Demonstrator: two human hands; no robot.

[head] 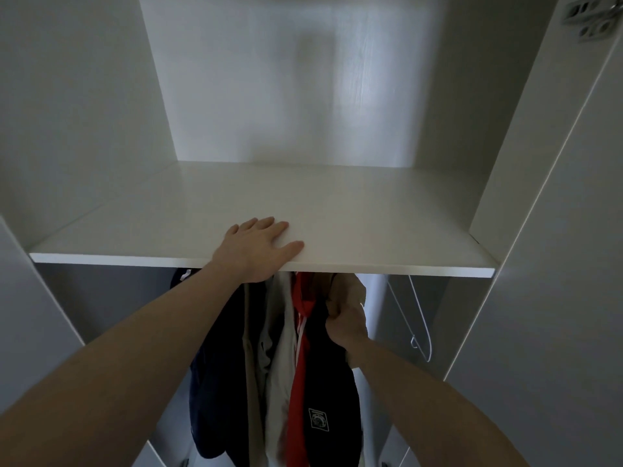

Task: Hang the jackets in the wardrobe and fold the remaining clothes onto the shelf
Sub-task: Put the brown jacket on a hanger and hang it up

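Jackets (269, 365) already hang below the shelf (371, 230), which holds nothing folded yet; your right hand (345, 323) grips a beige garment (347, 291), your left hand (259, 244) rests flat on the shelf.

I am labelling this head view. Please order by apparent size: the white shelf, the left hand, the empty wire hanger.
1. white shelf, clearly largest.
2. left hand and empty wire hanger: similar extent; the hanger is thin and farther away, so I leave them unranked.
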